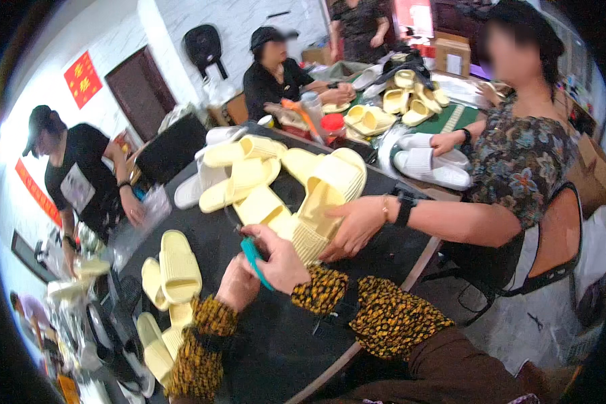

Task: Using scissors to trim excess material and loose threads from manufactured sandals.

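My right hand (284, 264) is closed around a teal-handled tool (253, 262); its working end is too unclear to make out. My left hand (238, 285) is closed right beside it, its fingers partly hidden, and I cannot see what they hold, if anything. Just beyond my hands a pale yellow slipper (266, 207) lies on the black table. A co-worker's hand (357, 225), reaching in from the right, grips another ribbed yellow slipper (313, 232) close to my right hand. More yellow slippers (180, 266) lie to the left of my left forearm.
Yellow slippers (249, 178) and white slippers (194, 188) are heaped at the table's (276, 343) far side. A red-lidded jar (332, 126) stands behind them. Co-workers are on the left, far side and right; the right one holds grey-white slippers (432, 168). A chair (552, 246) stands at right.
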Demonstrator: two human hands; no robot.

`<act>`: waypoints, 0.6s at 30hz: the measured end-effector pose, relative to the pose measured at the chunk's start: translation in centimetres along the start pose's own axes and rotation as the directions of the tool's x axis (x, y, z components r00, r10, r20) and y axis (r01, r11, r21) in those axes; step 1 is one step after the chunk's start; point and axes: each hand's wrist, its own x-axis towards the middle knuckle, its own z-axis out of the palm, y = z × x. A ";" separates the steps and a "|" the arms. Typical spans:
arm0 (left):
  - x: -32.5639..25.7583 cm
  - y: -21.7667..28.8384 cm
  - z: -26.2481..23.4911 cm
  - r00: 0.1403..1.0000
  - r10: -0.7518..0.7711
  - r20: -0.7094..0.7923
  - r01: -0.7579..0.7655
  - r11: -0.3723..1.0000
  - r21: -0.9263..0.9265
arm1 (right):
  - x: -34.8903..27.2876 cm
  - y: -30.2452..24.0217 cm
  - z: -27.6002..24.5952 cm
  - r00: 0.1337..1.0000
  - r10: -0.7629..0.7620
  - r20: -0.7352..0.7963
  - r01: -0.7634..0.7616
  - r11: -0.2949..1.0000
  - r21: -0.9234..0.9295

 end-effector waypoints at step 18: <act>-7.8 21.3 -23.0 0.625 0.727 -0.285 -0.579 0.187 -0.793 | -1.1 -0.3 3.0 0.977 0.063 0.205 -0.063 0.998 -0.004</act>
